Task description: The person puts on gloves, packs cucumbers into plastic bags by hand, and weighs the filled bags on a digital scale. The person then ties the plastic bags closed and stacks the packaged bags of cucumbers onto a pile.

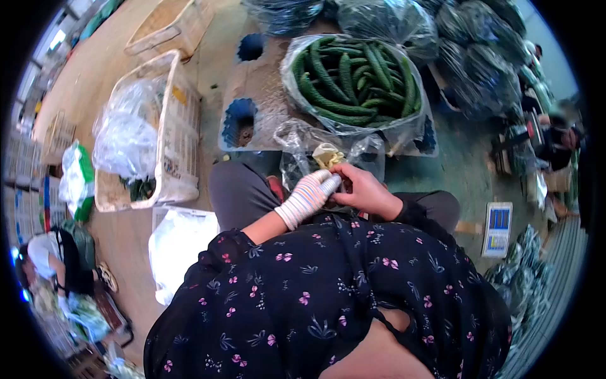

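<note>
My left hand, in a pale striped knit glove, meets my right hand in front of my lap. The fingers of both are closed together, and what they pinch is too small and covered to make out. Just beyond my fingertips lies a clear plastic bag with a crumpled yellowish thing in it. Further ahead, long dark green cucumbers fill a large open clear bag, which rests on a worn pallet with blue-edged holes.
To the left stands a white plastic crate holding clear bags, with another crate behind it. Filled clear bags are piled at the far right. A white-and-blue box lies on the right. Another person sits at the far left.
</note>
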Demonstrator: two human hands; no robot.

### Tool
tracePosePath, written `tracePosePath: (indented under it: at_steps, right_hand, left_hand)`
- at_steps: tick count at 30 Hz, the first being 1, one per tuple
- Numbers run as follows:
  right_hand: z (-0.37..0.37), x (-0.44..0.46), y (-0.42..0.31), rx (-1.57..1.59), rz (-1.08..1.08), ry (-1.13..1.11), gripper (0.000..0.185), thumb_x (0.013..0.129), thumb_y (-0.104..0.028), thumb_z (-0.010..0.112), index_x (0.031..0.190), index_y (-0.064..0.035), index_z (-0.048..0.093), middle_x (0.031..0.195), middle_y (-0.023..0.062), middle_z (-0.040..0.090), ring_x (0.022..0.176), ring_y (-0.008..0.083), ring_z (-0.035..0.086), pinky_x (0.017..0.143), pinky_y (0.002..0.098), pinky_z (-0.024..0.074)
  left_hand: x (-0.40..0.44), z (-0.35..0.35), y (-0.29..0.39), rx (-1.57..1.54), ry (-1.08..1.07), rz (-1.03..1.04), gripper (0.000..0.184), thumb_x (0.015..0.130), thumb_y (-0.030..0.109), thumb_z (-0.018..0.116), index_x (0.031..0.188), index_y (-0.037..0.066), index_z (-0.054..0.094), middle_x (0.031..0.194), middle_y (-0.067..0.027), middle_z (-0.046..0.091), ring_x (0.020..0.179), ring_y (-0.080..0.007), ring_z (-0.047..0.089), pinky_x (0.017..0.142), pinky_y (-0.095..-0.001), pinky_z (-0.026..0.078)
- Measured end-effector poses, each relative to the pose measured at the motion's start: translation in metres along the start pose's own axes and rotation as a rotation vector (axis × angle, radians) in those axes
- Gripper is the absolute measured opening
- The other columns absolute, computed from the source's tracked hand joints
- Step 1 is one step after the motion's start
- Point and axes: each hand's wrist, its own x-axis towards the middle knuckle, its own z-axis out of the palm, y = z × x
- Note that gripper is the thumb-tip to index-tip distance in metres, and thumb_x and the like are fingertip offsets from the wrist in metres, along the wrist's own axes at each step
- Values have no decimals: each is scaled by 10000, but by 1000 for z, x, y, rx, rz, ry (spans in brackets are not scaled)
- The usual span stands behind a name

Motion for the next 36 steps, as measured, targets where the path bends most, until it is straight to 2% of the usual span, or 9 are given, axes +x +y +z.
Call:
tracePosePath:
  at_steps: [4, 11, 15, 18, 23, 27, 30, 33, 36]
  right_hand:
    - [-19, -2, 41, 297, 38, 169, 300, 799, 23, 570, 1090, -1, 502, 801, -3, 555, 732, 41, 525, 642, 191, 445]
    - [-54, -15, 5, 347, -282, 600, 231, 841, 12, 535, 1070, -18, 530, 912, 10, 563, 803, 51, 529, 696, 190, 450]
    - [-39, -15, -2, -107, -476, 806, 183, 800, -3, 522, 982, -13, 532, 893, 138, 530, 844, 300, 545, 754, 348, 451]
    - [-35, -23, 16, -149, -526, 898, 187, 794, -1, 515, 981, -7, 507, 907, 159, 514, 864, 336, 524, 766, 372, 441]
    - [-44, -44, 41, -284, -234, 580, 132, 801, -26, 489, 930, -19, 515, 813, 198, 550, 819, 373, 550, 703, 418, 458]
    - [-53, -42, 43, -363, -18, 404, 222, 827, -31, 479, 1033, -11, 558, 932, 166, 617, 915, 315, 590, 780, 369, 477]
    - [-74, -29, 28, 845, -377, 329, 336, 900, -42, 438, 1224, 21, 500, 1157, 110, 593, 1048, 211, 573, 915, 313, 442]
    - [-85, -30, 18, 1414, -340, 311, 322, 939, -64, 415, 1239, 19, 497, 1170, 146, 578, 1058, 207, 571, 933, 315, 442]
    - [-74, -21, 22, 1408, -374, 314, 299, 947, -101, 434, 1212, 9, 519, 1161, 117, 585, 1047, 174, 567, 920, 292, 439]
  left_hand:
    - [16, -12, 36, 142, -3, 28, 249, 878, 274, 569, 860, 31, 621, 629, 3, 538, 547, -68, 468, 496, -231, 374]
    - [48, 10, 75, 331, -60, 133, 248, 892, 262, 522, 811, 44, 606, 593, -4, 525, 488, -82, 466, 444, -240, 351]
    - [68, 29, 49, 145, -43, 254, 286, 902, 353, 499, 873, 82, 584, 652, 8, 528, 527, -91, 475, 462, -247, 370]
    - [67, 47, 69, -241, -127, -13, 270, 892, 325, 543, 894, 63, 609, 678, 1, 553, 533, -81, 469, 462, -217, 358]
    - [65, 61, 93, 66, -169, 101, 221, 908, 241, 513, 840, 44, 588, 674, -6, 550, 578, -72, 480, 533, -215, 390]
    - [58, 75, 99, 569, -210, 511, 157, 883, 142, 547, 794, 16, 576, 657, -38, 557, 593, -116, 502, 556, -263, 413]
    - [50, 82, 105, 646, -191, 729, 147, 860, 130, 561, 767, 17, 563, 634, -105, 528, 576, -183, 505, 575, -313, 425]
    - [38, 86, 103, 724, -194, 829, 134, 848, 137, 571, 775, 25, 560, 638, -127, 526, 581, -251, 532, 564, -337, 423]
    - [33, 84, 99, 658, -144, 815, 127, 844, 135, 577, 776, 29, 558, 636, -130, 523, 576, -259, 531, 554, -344, 422]
